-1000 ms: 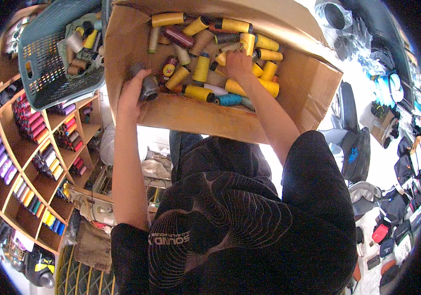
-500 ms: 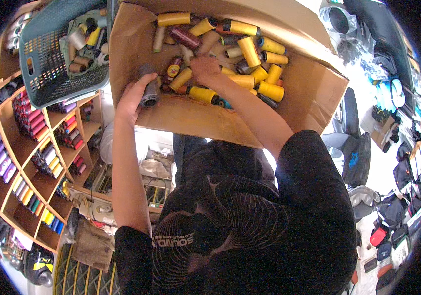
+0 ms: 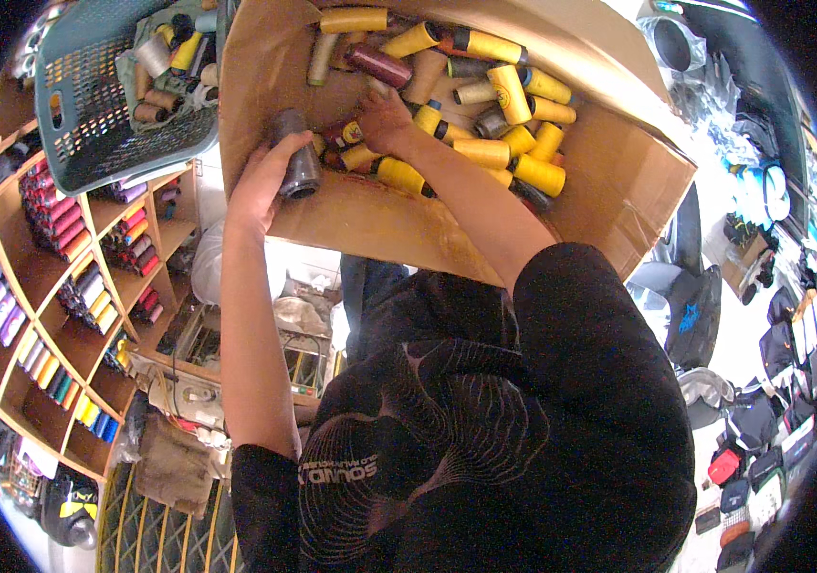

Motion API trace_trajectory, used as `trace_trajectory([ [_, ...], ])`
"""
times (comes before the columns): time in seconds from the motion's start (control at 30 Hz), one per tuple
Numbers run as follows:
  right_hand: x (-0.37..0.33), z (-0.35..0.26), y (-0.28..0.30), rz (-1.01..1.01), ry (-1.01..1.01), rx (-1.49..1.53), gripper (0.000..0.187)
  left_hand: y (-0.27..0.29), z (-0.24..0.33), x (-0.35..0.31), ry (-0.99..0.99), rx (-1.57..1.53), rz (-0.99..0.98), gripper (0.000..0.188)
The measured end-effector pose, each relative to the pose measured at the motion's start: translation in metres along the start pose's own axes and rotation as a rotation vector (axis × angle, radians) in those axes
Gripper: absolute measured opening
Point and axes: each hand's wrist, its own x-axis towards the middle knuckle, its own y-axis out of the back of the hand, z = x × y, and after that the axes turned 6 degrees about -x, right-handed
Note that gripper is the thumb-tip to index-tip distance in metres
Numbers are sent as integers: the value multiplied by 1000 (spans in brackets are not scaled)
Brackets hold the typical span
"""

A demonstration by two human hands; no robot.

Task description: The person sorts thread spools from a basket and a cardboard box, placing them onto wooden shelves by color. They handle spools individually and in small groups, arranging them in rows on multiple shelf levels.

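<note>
A large cardboard box [image 3: 618, 186] holds many thread spools, mostly yellow, such as the yellow spool [image 3: 509, 94]. At the box's left side my left hand [image 3: 261, 181] is closed round a dark grey thread spool [image 3: 301, 172]. My right hand [image 3: 387, 124] is down among the spools with its fingers curled in. Its fingertips are partly hidden, right beside a pale spool end [image 3: 377, 86], so what they grip does not show. Just beyond lies a maroon spool [image 3: 380, 65]. A dark red spool with a yellow label [image 3: 349, 132] is partly covered by my right hand.
A grey-green plastic basket [image 3: 79, 143] with more spools stands left of the box. Below it, wooden shelves [image 3: 46, 296] carry rows of coloured spools. To the right are a dark chair [image 3: 690, 306], plastic bags [image 3: 709, 86] and several bags and pouches [image 3: 757, 420].
My right hand has moved left among the spools, toward the pale and maroon ones. My left hand keeps hold of the grey spool. The view has shifted slightly, so the box appears further right.
</note>
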Motion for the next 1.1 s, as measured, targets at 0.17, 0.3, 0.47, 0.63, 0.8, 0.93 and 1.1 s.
trace_trajectory([
  [0.17,-39,10,60,-218,-55,289,54,-1,1,0,-56,26,-24,64],
  [0.3,-62,46,37,-254,-158,743,67,-11,9,-9,-73,20,-68,62],
  [0.47,-117,85,7,40,-357,1239,59,-9,11,-6,-109,26,-141,58],
  [0.63,-152,106,29,50,-431,1414,62,-8,14,-4,-74,21,-151,58],
  [0.8,-154,126,17,110,-550,1262,49,-10,16,-7,-128,52,-126,60],
  [0.93,-152,135,25,219,-588,991,53,-5,12,-1,-131,46,-111,63],
  [1.1,-137,140,12,278,-658,673,56,0,3,7,-166,8,-34,36],
])
